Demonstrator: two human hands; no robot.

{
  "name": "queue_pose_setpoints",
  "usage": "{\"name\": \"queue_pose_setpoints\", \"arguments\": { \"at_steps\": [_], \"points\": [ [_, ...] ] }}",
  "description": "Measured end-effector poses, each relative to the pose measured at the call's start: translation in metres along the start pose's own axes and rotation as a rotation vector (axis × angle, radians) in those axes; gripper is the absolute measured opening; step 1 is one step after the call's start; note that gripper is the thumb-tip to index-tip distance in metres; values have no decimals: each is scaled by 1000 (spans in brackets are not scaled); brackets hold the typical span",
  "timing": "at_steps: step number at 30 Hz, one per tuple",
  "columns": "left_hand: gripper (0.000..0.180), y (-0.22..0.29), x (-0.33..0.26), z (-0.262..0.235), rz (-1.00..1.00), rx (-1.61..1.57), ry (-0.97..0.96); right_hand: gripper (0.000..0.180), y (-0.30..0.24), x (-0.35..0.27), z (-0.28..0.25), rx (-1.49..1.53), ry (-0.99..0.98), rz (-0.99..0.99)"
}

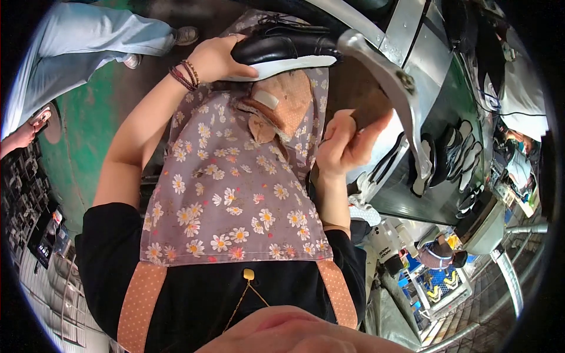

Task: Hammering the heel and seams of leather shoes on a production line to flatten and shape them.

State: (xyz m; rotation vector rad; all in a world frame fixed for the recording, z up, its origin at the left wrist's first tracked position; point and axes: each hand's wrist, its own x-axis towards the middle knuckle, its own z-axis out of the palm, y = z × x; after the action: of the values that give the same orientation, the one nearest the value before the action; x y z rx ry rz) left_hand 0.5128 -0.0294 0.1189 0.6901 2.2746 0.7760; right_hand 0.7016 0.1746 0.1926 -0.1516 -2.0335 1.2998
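Closest to the lens, at the bottom edge, a blurred patch of the person's own skin fills the frame. Just beyond it comes a black top with a small gold pendant on a thin chain, flanked by two orange dotted apron straps. Past that spreads a grey apron with a daisy print, covering the lap.

On the apron's far part lies a brown leather shoe upper with a pale patch on it, folded and partly tucked under the shoe above it.

To the right, the right hand is curled closed around a brown wooden tool handle, thumb up along its side. The handle sits just beside a curved silver metal arm that sweeps down from the machine.

Farther out, the left hand, with beaded bracelets on its wrist, grips the heel end of a black leather shoe with a white insole; thumb lies on the insole edge, fingers wrap the far side. The shoe is held sole-side toward the lap, its toe touching or nearly touching the silver arm.

Beyond on the right stands a grey-green machine with a row of black shoes with white insoles set along its side. At far left, another person's light blue trouser legs stand on the green floor.
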Motion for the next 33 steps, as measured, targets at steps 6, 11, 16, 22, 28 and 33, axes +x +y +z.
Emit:
{"name": "queue_pose_setpoints", "arguments": {
  "at_steps": [6, 11, 16, 22, 28, 33],
  "points": [
    [86, 17, -19, 10, 52, 170, 130, 46, 11, 10, 9, -468, -647, 121],
    [87, 23, -31, 29, 71, 199, 226, 48, -7, 15, 10, -334, -457, 39],
    [83, 24, -30, 35, 72, 219, 277, 49, -2, 22, 13, -539, -748, 179],
    [88, 18, -31, 39, 142, 233, 305, 47, -3, 17, 17, -372, -389, -101],
    [80, 14, -20, 27, 111, 114, 232, 49, 7, 18, 10, -525, -622, 31],
    [91, 10, -11, 17, 52, 93, 86, 47, 16, -3, 13, -453, -479, 21]
  ]
}}
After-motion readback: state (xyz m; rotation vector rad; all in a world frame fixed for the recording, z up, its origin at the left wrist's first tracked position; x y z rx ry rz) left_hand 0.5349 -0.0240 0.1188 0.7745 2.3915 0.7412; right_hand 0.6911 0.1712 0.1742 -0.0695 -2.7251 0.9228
